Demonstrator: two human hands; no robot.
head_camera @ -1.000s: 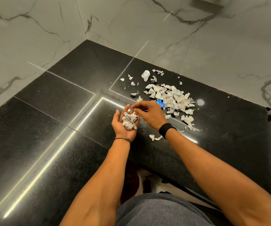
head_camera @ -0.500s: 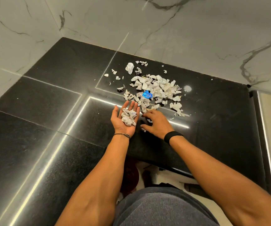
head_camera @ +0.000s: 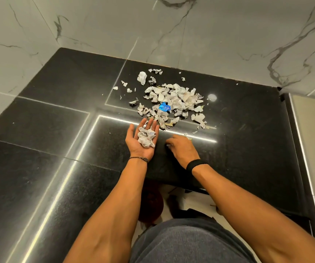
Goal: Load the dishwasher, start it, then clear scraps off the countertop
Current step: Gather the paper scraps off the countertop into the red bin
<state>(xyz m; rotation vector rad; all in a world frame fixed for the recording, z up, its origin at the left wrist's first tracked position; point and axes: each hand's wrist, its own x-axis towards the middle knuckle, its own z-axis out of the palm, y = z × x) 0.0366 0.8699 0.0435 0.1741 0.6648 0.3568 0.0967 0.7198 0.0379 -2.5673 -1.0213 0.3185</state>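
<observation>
1. Clearing scraps off the countertop (head_camera: 58, 133), by the look of it: the last step of the task. No dishwasher in view, so cannot vouch for the loading or the start.
2. Holding the left hand (head_camera: 133, 143) palm up over the black top, fingers straight and fairly wide, with a small wad (head_camera: 146, 139) of paper lying in the palm.
3. Resting the right hand (head_camera: 181, 149) palm down on the top just beside it, fingers curled in narrow over a white bit (head_camera: 168, 146); cannot tell whether pinched or merely touched.
4. Facing the main pile of scraps (head_camera: 173, 97) just beyond both hands, near the marble wall (head_camera: 228, 35), with a blue piece (head_camera: 164, 107) in it and stray bits off to the left.
5. Next, probably: lifting that white bit into the left palm, then reaching for the pile. Calls for a level palm to avoid spilling the wad, and for sweeping rather than picking, given so many small pieces.
</observation>
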